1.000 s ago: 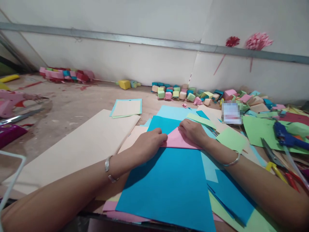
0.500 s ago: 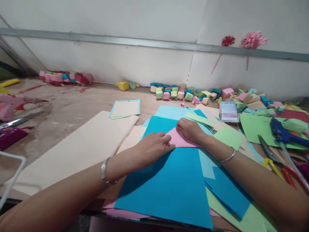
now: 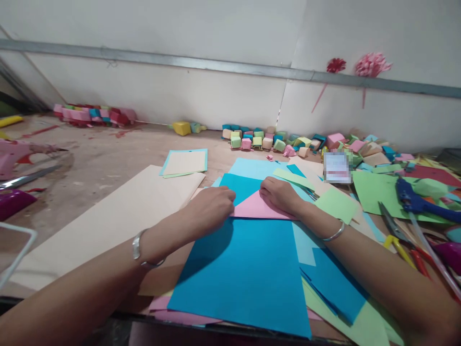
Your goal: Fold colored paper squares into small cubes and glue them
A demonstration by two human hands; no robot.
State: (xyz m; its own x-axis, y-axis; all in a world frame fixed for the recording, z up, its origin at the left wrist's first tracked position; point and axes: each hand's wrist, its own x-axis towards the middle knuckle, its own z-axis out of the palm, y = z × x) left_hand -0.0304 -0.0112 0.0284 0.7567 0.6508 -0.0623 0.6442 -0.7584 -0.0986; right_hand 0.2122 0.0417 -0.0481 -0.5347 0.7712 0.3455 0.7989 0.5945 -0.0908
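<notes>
A piece of pink paper (image 3: 257,207), folded to a triangle, lies on a large blue sheet (image 3: 245,274) in front of me. My left hand (image 3: 215,205) is closed at the triangle's left corner, its fingertips partly hidden behind the knuckles. At the upper right of the fold, the curled fingers of my right hand (image 3: 278,193) press on the pink paper. A silver bangle is on each wrist. Under and around the blue sheet lie light blue paper (image 3: 255,166) and a smaller blue piece (image 3: 342,283).
To the left is a large cream sheet (image 3: 118,216). Scissors (image 3: 396,233) and a blue glue gun (image 3: 414,199) lie at the right; a pink glue gun (image 3: 18,156) is at far left. Small paper cubes (image 3: 252,139) line the wall. A small square paper stack (image 3: 184,162) sits behind.
My left hand has slid left along the folded edge to the pink paper's left corner, uncovering more of it. My right hand stays on the fold. The view has shifted slightly.
</notes>
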